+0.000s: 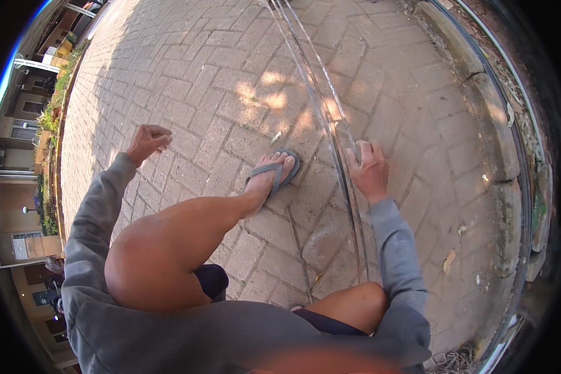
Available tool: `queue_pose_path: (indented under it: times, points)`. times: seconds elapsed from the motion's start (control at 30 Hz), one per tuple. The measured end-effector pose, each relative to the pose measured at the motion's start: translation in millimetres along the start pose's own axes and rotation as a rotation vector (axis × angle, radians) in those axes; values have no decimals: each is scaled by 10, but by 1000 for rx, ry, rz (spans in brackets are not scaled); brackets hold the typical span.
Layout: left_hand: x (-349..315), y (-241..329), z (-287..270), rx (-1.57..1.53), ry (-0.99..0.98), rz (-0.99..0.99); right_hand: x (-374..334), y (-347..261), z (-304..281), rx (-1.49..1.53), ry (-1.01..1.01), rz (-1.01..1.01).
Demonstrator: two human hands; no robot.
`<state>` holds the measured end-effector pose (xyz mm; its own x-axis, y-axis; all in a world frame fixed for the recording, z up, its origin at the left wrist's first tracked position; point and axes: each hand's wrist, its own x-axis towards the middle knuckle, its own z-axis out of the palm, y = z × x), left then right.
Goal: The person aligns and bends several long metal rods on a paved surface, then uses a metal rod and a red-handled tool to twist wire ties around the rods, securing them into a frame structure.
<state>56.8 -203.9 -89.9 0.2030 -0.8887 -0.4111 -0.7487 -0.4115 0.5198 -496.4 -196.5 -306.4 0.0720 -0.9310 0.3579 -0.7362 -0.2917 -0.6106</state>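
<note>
Over the paving [187, 87], our right hand [369, 171] is half curled beside the long thin bars [344, 181]; whether it grips one, we cannot tell. Our left hand [147, 143], well apart, is loosely curled, its palm hidden. The bars run right of our sandalled foot [262, 184].

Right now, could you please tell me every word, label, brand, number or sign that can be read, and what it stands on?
None can be read.
White panel at the far left: too small and blurred to tell any writing.
Long thin bars beside the right hand: no lettering visible.
Grey sleeves: no lettering visible.
</note>
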Motion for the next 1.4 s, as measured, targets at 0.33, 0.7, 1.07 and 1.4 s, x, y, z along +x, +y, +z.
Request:
queue_pose_path:
  times: [0.33,0.7,1.07,1.4]
  points:
    - [3726,1980,1715,-894,-26,-73,556,-716,394,-359,-207,319]
    - [5031,2330,2060,-868,199,-9,636,-793,760,-224,21,365]
    - [4709,2736,1703,-735,104,96,731,-776,471,-8,65,373]
    - [5012,2739,2161,-769,127,-6,784,-589,435,-6,-65,399]
